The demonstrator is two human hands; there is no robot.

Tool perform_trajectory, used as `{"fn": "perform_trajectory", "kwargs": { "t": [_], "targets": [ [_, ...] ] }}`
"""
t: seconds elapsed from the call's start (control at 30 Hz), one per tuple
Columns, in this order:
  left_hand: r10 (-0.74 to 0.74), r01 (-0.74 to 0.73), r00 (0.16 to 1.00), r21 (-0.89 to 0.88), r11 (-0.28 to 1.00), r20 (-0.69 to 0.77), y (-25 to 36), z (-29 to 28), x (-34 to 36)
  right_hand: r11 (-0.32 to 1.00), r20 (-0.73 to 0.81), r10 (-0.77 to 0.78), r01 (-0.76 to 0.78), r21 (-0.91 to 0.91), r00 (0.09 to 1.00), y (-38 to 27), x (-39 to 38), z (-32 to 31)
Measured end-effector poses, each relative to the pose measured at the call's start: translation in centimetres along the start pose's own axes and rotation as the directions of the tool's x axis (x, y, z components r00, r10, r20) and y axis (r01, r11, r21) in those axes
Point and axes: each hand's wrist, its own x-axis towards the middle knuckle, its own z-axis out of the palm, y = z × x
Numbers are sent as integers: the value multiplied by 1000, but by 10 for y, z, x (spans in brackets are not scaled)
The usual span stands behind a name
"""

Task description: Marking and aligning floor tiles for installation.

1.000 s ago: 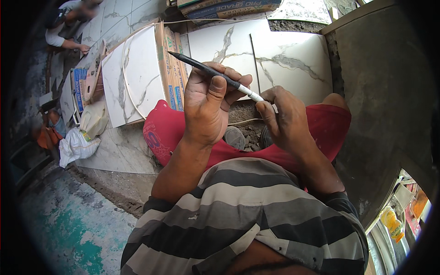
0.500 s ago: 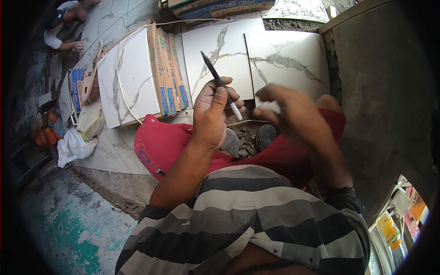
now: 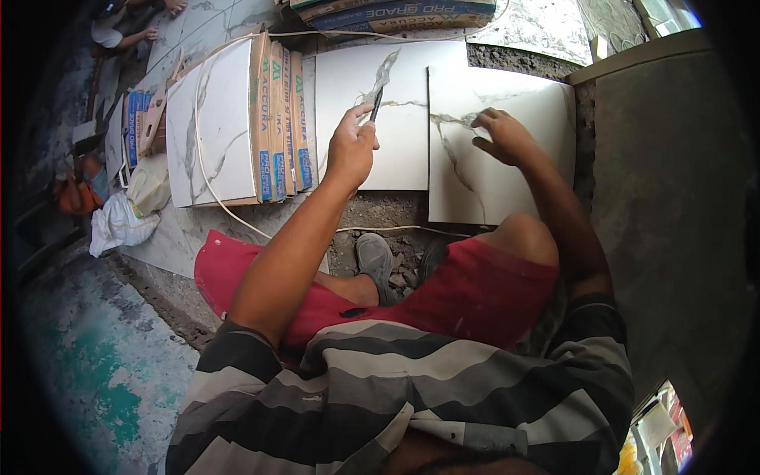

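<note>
My left hand (image 3: pixel 354 145) is closed round a black pen (image 3: pixel 377 104) that stands tilted up over the left marble-look tile (image 3: pixel 400 162). A second white tile with grey veins (image 3: pixel 522 190) lies to the right, its left edge overlapping or meeting the first; I cannot tell which. Above this right tile is my right hand (image 3: pixel 504 138), thumb and bent fingers apart with nothing visible in them. Whether its fingertips touch the surface cannot be made out.
Boxed tiles (image 3: pixel 281 119) stand at the left under a leaning tile (image 3: pixel 214 127). A pale cable (image 3: pixel 396 229) crosses the rubble by my shoes (image 3: pixel 375 257). More boxes (image 3: pixel 404 17) lie at the back. White sacks (image 3: pixel 127 229) and another person (image 3: pixel 119 28) are at far left.
My left hand has turned and reached forward with the pen. My right hand has moved forward from beside the pen to over the right tile. The view has shifted, and my legs have moved.
</note>
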Motion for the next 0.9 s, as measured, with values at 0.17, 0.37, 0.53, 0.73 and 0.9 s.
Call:
{"fn": "perform_trajectory", "kwargs": {
  "t": [0.17, 0.37, 0.53, 0.73, 0.9],
  "targets": [
    [-21, 40, 996, 215, 976, -90, -30, 27, 52, 974, -109, 45, -68, -217, 993, -7, 34, 56],
    [-20, 27, 999, 204, 979, -35, -33, 47, 75, 975, -211, 130, -163, -151, 969, -3, 27, 81],
    [-92, 87, 995, 123, 989, 30, -49, 53, 76, 976, -293, 161, -197, -97, 943, -13, 5, 95],
    [-224, 232, 970, -73, 970, 96, -83, 67, 51, 968, -264, 221, -244, -57, 939, -18, -15, 109],
    [-267, 274, 960, -96, 957, 83, -106, 88, 29, 963, -314, 239, -265, -41, 919, -18, -19, 116]
  ]
}}
